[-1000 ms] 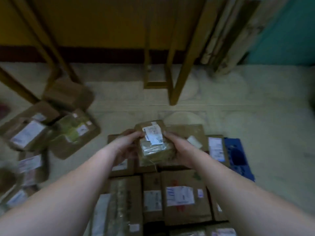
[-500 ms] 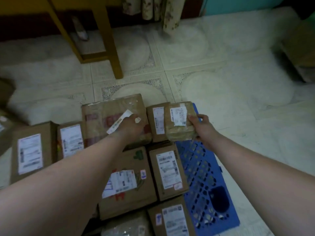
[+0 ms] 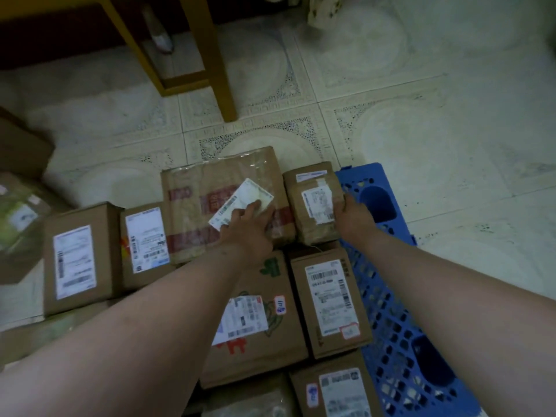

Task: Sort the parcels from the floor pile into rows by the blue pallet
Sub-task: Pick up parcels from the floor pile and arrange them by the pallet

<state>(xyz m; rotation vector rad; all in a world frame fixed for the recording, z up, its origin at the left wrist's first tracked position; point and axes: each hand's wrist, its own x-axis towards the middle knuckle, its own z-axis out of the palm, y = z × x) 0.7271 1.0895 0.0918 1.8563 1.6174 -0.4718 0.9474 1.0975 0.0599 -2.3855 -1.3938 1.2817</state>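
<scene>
A small brown taped parcel (image 3: 314, 203) lies at the far end of the parcel row, against the blue pallet (image 3: 391, 266). My right hand (image 3: 353, 218) grips its right edge, fingers curled over the side. To its left my left hand (image 3: 249, 225) rests on a large taped parcel (image 3: 195, 212), fingers touching a loose white label (image 3: 243, 203). Nearer me, labelled parcels (image 3: 329, 299) (image 3: 258, 320) lie in rows beside the pallet.
Two more labelled boxes (image 3: 72, 260) (image 3: 144, 239) sit left of the large parcel. Part of the unsorted pile (image 3: 18, 218) shows at the left edge. Yellow wooden furniture legs (image 3: 216, 55) stand on the tiled floor beyond.
Both hands first held the small parcel up. The right hand then carried it right and down to the row's far end by the pallet, while the left hand let go and settled on the large parcel.
</scene>
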